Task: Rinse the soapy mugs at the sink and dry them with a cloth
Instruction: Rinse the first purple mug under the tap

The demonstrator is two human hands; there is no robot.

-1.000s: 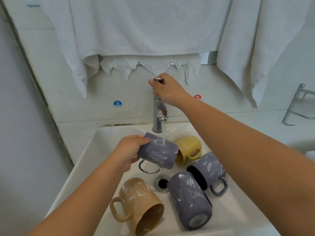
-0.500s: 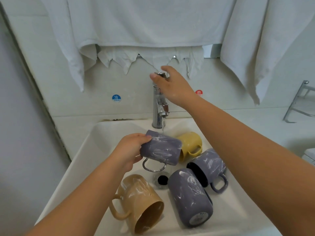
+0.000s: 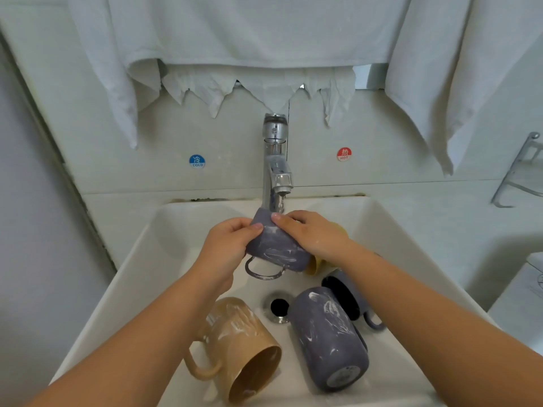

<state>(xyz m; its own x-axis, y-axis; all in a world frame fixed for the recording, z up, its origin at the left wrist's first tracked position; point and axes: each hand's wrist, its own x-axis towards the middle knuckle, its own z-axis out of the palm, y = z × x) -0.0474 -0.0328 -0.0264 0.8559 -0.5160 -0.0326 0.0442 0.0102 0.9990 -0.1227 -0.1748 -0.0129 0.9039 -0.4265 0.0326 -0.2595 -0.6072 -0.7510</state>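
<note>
A soapy purple mug (image 3: pixel 277 249) lies on its side in the air over the white sink (image 3: pixel 141 277), just below the chrome tap (image 3: pixel 276 160), handle pointing down. My left hand (image 3: pixel 227 248) grips its left end and my right hand (image 3: pixel 311 235) wraps over its right side. No stream is visible from the spout. A tan mug (image 3: pixel 241 348) lies on its side at the front left of the basin. Two more purple mugs (image 3: pixel 329 336) (image 3: pixel 348 292) lie right of the drain (image 3: pixel 279 308). A yellow mug (image 3: pixel 314 264) is mostly hidden behind my right wrist.
White towels (image 3: pixel 235 33) hang across the wall above the tap, another white towel (image 3: pixel 458 69) at the right. Cold (image 3: pixel 197 161) and hot (image 3: pixel 344 154) stickers flank the tap. A metal rack (image 3: pixel 520 171) is fixed to the wall at far right.
My right hand left the tap's top and came down onto the purple mug. The water stream stopped. The mug stays under the spout in my left hand.
</note>
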